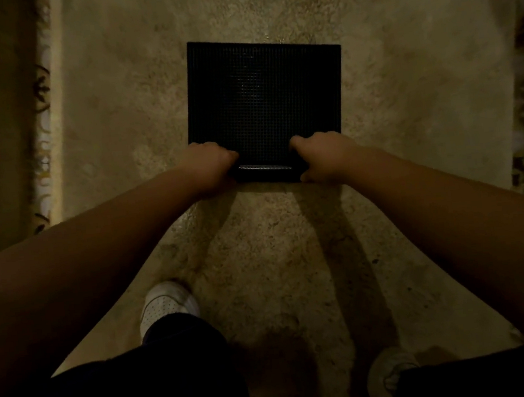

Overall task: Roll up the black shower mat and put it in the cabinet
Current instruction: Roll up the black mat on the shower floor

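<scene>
Feet: two pale shoes, the left shoe (pixel 167 303) ahead of the right shoe (pixel 390 375), planted on a beige carpet (pixel 270 262), the person bending over.
Left hand (pixel 210 166): curled shut on the near left end of the mat's rolled edge, thumb under, fingers over the top.
Right hand (pixel 322 156): curled shut on the near right end in the same way.
Black shower mat (pixel 263 98): flat on the carpet just beyond the hands, gridded surface up; only the near edge (pixel 266 170) is turned over into a thin first fold.
Step in hand: judged to be the start of the roll, with most of the mat yet to be wound.
How to do it well: keep both hands level so the roll runs square to the side edges; press the first turn tight, then push away from the body toward the far edge.
Risk: uneven pressure would likely cone the roll.
Cabinet: not in view.
Far: patterned carpet border (pixel 41 131) at left.
</scene>
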Action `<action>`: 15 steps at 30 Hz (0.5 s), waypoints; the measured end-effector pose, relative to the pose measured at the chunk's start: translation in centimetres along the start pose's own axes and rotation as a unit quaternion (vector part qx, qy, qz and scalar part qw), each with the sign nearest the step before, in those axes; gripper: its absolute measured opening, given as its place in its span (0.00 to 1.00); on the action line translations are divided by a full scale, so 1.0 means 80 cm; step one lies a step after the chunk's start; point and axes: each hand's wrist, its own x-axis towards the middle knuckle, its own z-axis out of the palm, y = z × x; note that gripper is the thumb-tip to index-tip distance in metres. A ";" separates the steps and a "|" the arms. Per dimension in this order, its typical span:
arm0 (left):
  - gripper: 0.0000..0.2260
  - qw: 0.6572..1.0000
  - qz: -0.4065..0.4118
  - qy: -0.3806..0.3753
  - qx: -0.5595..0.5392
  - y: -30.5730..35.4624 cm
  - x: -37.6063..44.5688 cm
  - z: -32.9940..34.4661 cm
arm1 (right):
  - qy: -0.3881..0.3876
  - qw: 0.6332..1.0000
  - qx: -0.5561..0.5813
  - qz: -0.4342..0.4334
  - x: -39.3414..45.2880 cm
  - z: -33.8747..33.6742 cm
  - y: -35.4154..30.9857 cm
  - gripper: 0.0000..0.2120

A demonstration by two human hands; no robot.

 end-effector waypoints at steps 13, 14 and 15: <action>0.18 0.994 -0.068 -0.004 -0.083 0.000 0.013 -0.016 | 0.204 0.977 -0.040 -0.041 -0.043 0.052 -0.033 0.24; 0.18 0.997 -0.064 0.015 -0.050 0.000 0.011 -0.014 | 0.202 0.977 -0.053 -0.042 -0.041 0.051 -0.029 0.23; 0.19 0.997 -0.059 0.032 -0.032 0.000 0.009 -0.012 | 0.198 0.977 -0.066 -0.042 -0.040 0.049 -0.026 0.23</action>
